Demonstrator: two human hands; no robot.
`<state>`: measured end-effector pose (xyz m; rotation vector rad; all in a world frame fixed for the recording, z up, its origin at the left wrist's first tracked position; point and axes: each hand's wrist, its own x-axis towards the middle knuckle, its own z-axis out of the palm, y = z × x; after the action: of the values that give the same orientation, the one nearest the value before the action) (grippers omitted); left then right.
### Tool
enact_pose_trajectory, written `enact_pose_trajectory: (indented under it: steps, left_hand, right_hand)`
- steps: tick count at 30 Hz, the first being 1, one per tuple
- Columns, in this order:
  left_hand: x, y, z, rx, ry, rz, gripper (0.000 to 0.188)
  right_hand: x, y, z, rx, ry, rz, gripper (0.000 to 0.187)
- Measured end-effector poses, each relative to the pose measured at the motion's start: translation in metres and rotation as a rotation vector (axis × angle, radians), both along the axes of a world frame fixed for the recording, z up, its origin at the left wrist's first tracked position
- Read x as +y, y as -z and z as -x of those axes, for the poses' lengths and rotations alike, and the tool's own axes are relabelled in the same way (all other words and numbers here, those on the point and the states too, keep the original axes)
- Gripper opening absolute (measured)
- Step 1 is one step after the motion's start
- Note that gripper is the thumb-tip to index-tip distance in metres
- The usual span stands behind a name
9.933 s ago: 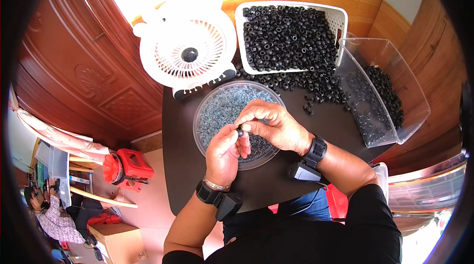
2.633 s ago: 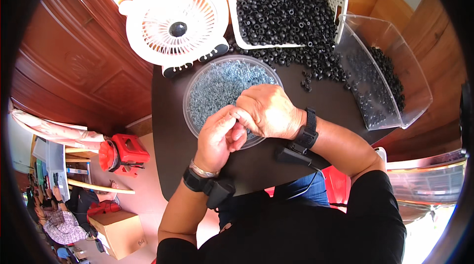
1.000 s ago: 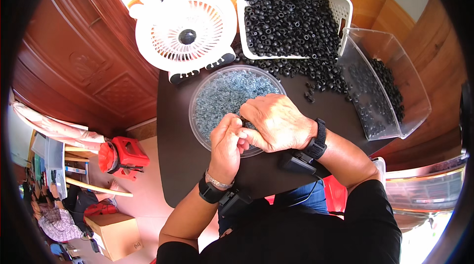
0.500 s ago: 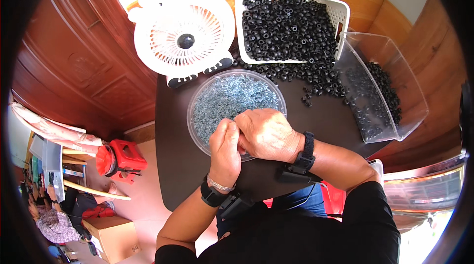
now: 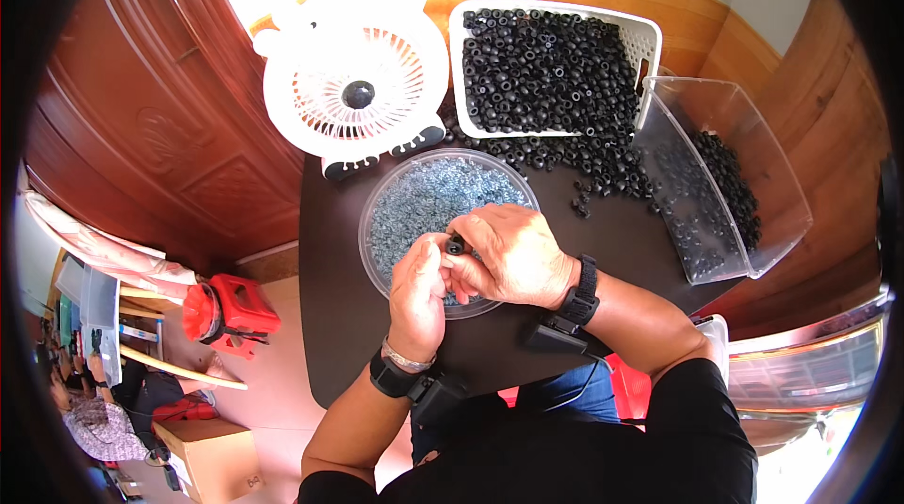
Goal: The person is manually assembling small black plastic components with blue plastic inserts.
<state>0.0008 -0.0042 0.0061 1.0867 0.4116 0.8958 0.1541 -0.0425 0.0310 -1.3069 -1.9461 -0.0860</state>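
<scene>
Right hand (image 5: pixel 518 256) pinches one small black part (image 5: pixel 455 245) between thumb and forefinger, over the round clear tub (image 5: pixel 362 242); left hand (image 5: pixel 417 304) meets it there, thumb tip touching or just beside the part — cannot tell whether its half-hidden fingers grip too. Tub stands on the dark table (image 5: pixel 344 353), holding small bluish clear pieces (image 5: pixel 414 198). Beyond the tub and to its right: loose black parts (image 5: pixel 607 163), then the white basket (image 5: pixel 642 36).

Risk (judgement): part looks smooth, so an uneven squeeze could shoot it from the pinch into the tub, among the clear pieces. A wrist dropping low might also knock the tub's near rim.

Pose: forearms converge on the tub from its near side — left wrist almost straight, thumb uppermost; right wrist bent inward, back of hand up
</scene>
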Motion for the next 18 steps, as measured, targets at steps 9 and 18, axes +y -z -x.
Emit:
enact_pose_trajectory:
  steps: [9,18]
  left_hand:
    - [0.0015,0.0016,0.0025,0.049,0.026,0.012,0.027]
    - [0.0018,0.0043,0.0009,0.104,-0.034,-0.048,0.028]
  right_hand:
    - [-0.0006,0.0016,-0.0021,-0.025,-0.003,-0.013,0.026]
    - [-0.0011,0.0010,-0.0052,-0.102,-0.003,-0.018,0.026]
